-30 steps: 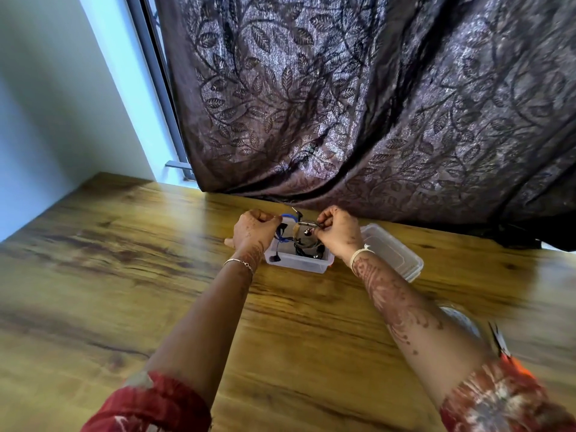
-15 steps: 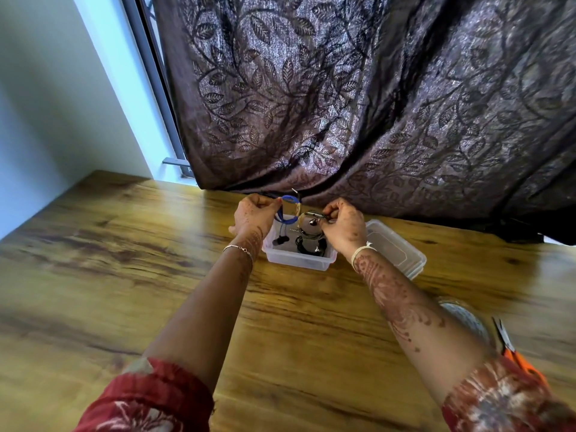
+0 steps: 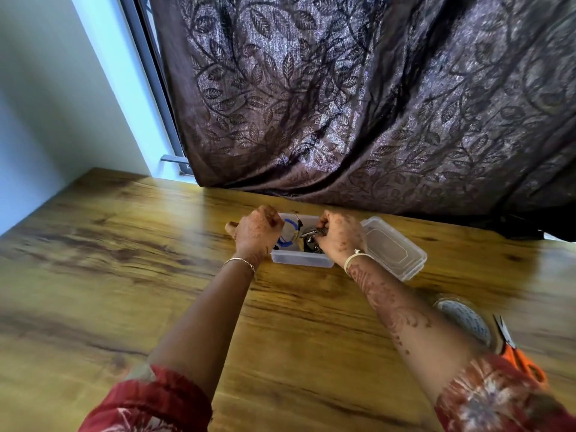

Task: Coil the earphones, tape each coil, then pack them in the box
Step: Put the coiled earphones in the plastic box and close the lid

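Earphones (image 3: 288,236) sit lower in the box (image 3: 299,261) now, near the table's (image 3: 156,244) far edge. The left hand (image 3: 257,233) and right hand (image 3: 341,236) each pinch one. Packing looks nearly done.

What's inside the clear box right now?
A blue cable, pinched by the left hand, and a dark coil, held by the right hand, show in the box. The hands cover its ends; what lies beneath is hidden.

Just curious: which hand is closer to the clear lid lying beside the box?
Right. The right hand sits beside the lid; the left hand is across the box.
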